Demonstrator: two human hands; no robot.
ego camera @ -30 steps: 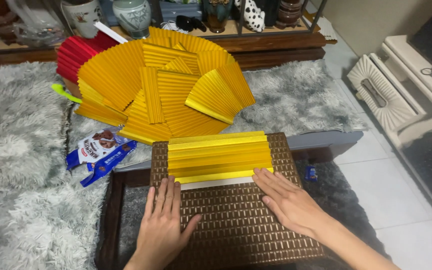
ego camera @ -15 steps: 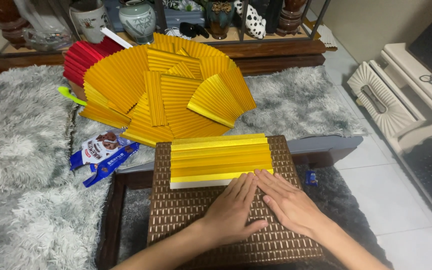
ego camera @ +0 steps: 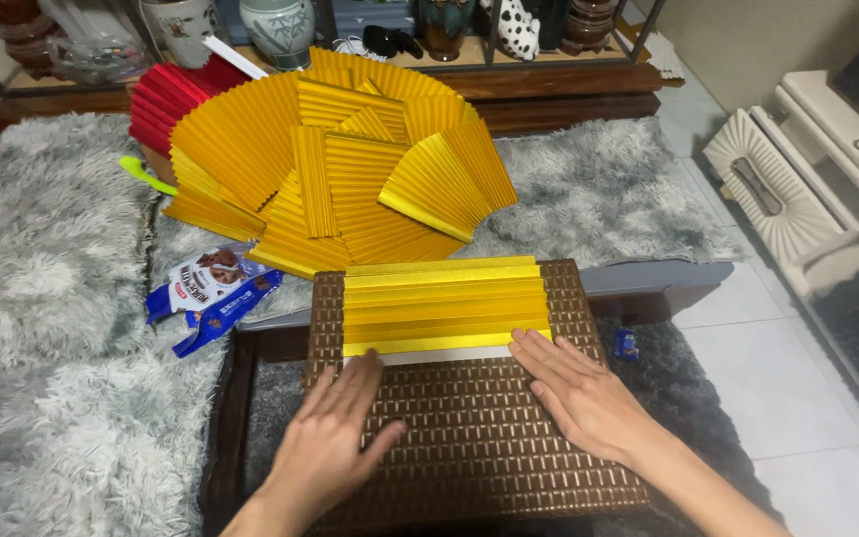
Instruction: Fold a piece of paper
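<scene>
Head view: a brown woven tray [ego camera: 469,447] lies under both hands, a pleated yellow paper sheet [ego camera: 444,306] just beyond the fingertips. Left hand [ego camera: 335,438] and right hand [ego camera: 579,398] rest flat and open, gripping nothing. Uneven pressing could skew the next pleat or slide the sheet.

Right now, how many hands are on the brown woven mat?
2: the left hand at the folded yellow paper's lower left edge, the right hand at its lower right, both flat on the mat.
</scene>
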